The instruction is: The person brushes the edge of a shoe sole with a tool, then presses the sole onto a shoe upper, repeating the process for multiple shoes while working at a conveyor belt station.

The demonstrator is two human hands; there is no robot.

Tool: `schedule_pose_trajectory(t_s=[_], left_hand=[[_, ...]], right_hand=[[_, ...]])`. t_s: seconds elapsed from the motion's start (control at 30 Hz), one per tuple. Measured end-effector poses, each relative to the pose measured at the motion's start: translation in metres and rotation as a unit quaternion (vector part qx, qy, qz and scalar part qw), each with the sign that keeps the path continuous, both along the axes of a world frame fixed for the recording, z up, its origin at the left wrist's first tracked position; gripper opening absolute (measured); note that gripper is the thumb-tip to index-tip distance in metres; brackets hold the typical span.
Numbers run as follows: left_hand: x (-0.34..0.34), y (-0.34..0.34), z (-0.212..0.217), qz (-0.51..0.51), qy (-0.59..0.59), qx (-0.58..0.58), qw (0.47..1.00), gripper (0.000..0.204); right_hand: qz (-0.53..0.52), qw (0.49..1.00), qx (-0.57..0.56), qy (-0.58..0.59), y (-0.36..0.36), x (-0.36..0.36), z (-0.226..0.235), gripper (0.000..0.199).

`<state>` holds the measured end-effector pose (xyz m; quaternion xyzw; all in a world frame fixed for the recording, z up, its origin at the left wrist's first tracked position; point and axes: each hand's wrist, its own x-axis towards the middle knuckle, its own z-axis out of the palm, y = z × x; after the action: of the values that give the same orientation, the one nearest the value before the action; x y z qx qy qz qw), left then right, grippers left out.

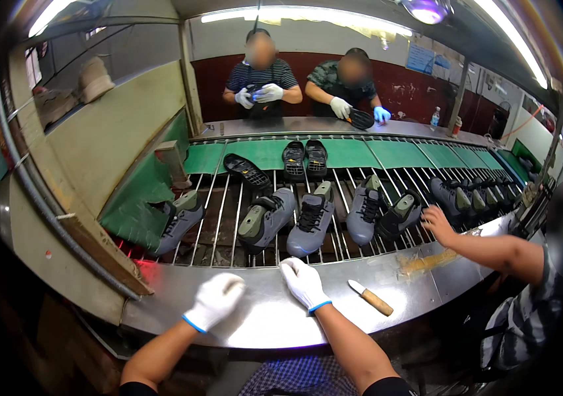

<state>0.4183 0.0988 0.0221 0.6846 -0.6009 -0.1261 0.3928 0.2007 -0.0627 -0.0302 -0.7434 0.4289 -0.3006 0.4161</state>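
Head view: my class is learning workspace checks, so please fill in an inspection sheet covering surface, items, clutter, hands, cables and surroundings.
Surface: steel ledge, shiny, brownish patch at right.
Work items: gray lace-up shoes beyond the ledge; black soles farther back.
Clutter: wooden-handled knife on the ledge; clear bottle opposite.
Hands: left hand and right hand white-gloved; anything held is unclear.
Cables: dark cord hanging at top.
Surroundings: two gloved co-workers opposite; another person's bare hand at right.

Shoes [312,220] beyond hands [303,284], knife [377,302] right
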Motion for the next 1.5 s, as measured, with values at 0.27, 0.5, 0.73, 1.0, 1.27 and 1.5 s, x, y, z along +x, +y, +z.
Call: schedule_pose_trajectory(t_s=[0.27, 0.5, 0.73, 1.0, 1.27, 1.5], left_hand=[[0.109, -0.148, -0.017, 0.089, -0.145, 0.094, 0.981, 0.05], [0.134, -0.309, -0.058, 0.036, -0.307, 0.089, 0.947, 0.069], [0.149, -0.399, -0.096, -0.012, -0.35, 0.076, 0.933, 0.079], [0.127, -0.353, -0.04, 0.088, -0.319, -0.006, 0.944, 0.042], [0.015, -0.119, 0.093, -0.318, -0.327, -0.146, 0.878, 0.019], [0.038, -0.084, 0.072, -0.413, -0.209, -0.049, 0.885, 0.03]], right_hand=[[-0.017, 0.997, 0.007, -0.077, -0.054, 0.015, -0.004, 0.034], [0.018, 0.997, 0.044, -0.065, -0.048, 0.016, 0.009, 0.03], [0.036, 0.996, -0.025, -0.074, -0.051, 0.023, -0.008, 0.017], [0.009, 0.994, 0.01, -0.105, -0.049, 0.03, -0.005, 0.019], [0.105, 0.871, 0.314, -0.362, -0.052, 0.023, -0.005, 0.056], [0.014, 0.823, 0.359, -0.441, -0.033, 0.025, -0.026, 0.047]])
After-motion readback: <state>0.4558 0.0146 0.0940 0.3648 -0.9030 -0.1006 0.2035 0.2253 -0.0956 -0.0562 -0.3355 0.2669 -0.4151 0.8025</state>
